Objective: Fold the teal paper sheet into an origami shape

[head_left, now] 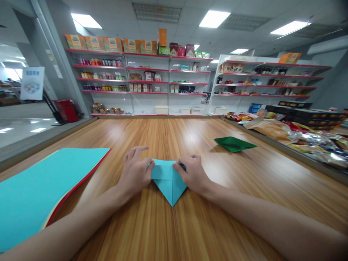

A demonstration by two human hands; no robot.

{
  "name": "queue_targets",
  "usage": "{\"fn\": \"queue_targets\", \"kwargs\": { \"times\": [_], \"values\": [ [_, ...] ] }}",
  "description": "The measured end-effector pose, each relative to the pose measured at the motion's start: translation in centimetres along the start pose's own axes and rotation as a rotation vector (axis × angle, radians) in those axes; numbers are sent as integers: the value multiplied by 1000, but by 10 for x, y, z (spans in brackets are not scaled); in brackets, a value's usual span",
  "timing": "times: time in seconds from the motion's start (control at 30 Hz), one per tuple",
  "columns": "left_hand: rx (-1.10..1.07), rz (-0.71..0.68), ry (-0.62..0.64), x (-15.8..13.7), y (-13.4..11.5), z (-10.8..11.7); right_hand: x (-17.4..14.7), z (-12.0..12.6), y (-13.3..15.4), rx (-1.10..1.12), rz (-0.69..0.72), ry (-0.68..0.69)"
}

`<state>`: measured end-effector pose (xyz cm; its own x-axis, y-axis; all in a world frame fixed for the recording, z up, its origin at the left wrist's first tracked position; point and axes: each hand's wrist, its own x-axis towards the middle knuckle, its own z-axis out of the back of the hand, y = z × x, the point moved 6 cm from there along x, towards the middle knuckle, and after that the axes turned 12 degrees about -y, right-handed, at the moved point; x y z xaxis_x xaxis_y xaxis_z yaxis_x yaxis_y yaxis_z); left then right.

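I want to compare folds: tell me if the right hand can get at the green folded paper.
Probably yes: the green folded paper lies ahead and rightward of the right hand, with nothing seen between. That hand holds the blue folded paper, so must likely let go first.

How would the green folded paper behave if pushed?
The green folded paper is probably light, being just paper. Its angular, pointed shape suggests sliding rather than rolling on the glossy table. Its thin edges might bend if pressed.

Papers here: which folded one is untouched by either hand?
The folded green paper, lying apart; the left hand and right hand touch the folded blue paper; the paper stack is unfolded.
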<state>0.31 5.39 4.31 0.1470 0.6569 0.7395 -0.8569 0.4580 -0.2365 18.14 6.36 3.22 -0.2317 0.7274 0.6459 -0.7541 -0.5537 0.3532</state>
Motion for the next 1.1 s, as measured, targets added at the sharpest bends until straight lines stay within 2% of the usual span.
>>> {"fn": "queue_targets", "kwargs": {
  "times": [0.07,0.1,0.2,0.3,0.5,0.63,0.8,0.93,1.0,1.1],
  "values": [
    [37,-141,112,-7,-25,-6,-2,-1,6,1,10,4],
    [23,-167,173,-10,-34,-10,-3,-2,9,7,13,10],
    [-39,-107,231,-12,-41,-17,-5,-3,15,35,23,29],
    [-53,-86,167,-7,-32,-16,-4,0,16,47,35,1],
    [60,-85,-17,2,-5,2,5,5,0,40,-24,-90],
    [93,-97,-133,2,-7,10,5,8,-6,56,-52,-185],
    [78,-90,-111,-2,-22,7,2,12,-6,80,-66,-258],
    [30,-20,-153,-2,-17,7,3,13,-8,187,-112,-303],
    [8,-5,-184,-2,-12,8,4,6,-12,324,-167,-225],
    [-7,2,-208,-1,-6,9,4,-12,-15,591,-293,6]
  ]
}}
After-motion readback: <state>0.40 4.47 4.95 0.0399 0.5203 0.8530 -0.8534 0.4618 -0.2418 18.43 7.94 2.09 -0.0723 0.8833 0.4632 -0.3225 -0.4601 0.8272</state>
